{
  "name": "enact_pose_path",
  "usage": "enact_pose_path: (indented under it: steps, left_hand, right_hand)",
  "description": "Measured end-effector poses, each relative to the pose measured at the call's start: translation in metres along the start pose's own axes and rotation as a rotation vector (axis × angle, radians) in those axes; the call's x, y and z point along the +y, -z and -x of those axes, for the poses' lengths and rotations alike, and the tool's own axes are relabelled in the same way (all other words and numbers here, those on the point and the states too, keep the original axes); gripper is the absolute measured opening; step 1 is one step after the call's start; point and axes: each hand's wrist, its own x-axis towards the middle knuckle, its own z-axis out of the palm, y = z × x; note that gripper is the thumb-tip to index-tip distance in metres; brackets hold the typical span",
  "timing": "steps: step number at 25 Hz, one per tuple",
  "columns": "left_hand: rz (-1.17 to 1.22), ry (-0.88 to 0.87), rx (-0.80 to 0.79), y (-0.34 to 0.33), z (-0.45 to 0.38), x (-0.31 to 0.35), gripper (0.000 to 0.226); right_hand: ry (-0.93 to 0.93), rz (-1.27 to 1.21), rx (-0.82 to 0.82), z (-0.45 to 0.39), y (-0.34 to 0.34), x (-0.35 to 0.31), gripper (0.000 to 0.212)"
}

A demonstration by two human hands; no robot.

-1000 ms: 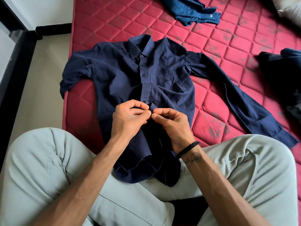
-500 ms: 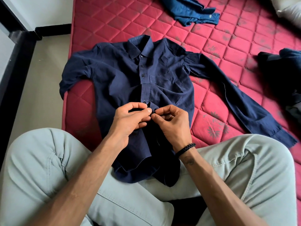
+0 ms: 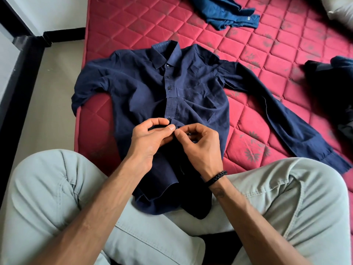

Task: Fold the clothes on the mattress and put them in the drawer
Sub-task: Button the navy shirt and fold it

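A navy button-up shirt [image 3: 191,96] lies face up across the middle of the frame on the red quilted mattress [image 3: 257,44], collar toward the top, its hem draped over the person's crossed legs at the bottom. The upper buttons [image 3: 169,87] near the collar look fastened; below them the placket [image 3: 172,109] runs down to where both hands meet at frame centre.

The left hand [image 3: 150,138] has its fingers curled, thumb and forefinger pinching the placket edge at what appears to be a small dark button. The right hand [image 3: 200,142], wearing a dark braided wristband [image 3: 216,177], is likewise curled, its thumb and fingertips nipping the opposite edge of cloth right beside the left thumb. The two thumbs nearly touch.

The step in hand seems to be fastening a mid-front button before folding. To do it well, keep the two edges overlapped squarely so the placket stays straight in line with the buttons above, push the button through edge-first, and hold the cloth slack rather than stretched. The lower front still hangs apart near the hem, so more buttons may follow.

Outward from the shirt, its long sleeve [image 3: 286,115] stretches to the right edge. A teal-blue garment [image 3: 227,12] lies crumpled at the top, and a dark heap of clothing [image 3: 328,88] sits at the right. Beige floor [image 3: 51,88] shows at the left.
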Motion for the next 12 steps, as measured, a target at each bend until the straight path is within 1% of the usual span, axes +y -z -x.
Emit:
enact_pose_path:
  steps: [3,6,7,9,10,12]
  left_hand:
    - [-0.066,-0.078,-0.007,-0.0027,0.0011,-0.0001,0.019]
    - [-0.268,-0.227,-0.006,-0.0032,-0.0001,-0.0027,0.020]
    - [-0.351,-0.297,-0.008,-0.0029,-0.0015,-0.0036,0.022]
    - [-0.455,-0.416,-0.015,-0.0029,-0.0029,-0.0050,0.025]
    - [-0.477,-0.455,-0.022,-0.0034,-0.0023,-0.0057,0.026]
    - [-0.507,-0.493,-0.024,-0.0050,0.0001,-0.0072,0.024]
  right_hand:
    - [-0.044,-0.032,0.016,-0.0024,0.0012,-0.0005,0.006]
    - [-0.015,0.057,0.032,-0.0032,0.0031,-0.0008,0.008]
    - [0.044,0.135,0.053,-0.0017,0.0030,-0.0020,0.008]
    - [0.240,0.397,0.096,0.0026,0.0016,-0.0040,0.008]
    - [0.325,0.534,0.110,0.0046,0.0012,-0.0054,0.010]
    - [0.410,0.684,0.116,0.0030,0.0030,-0.0075,0.015]
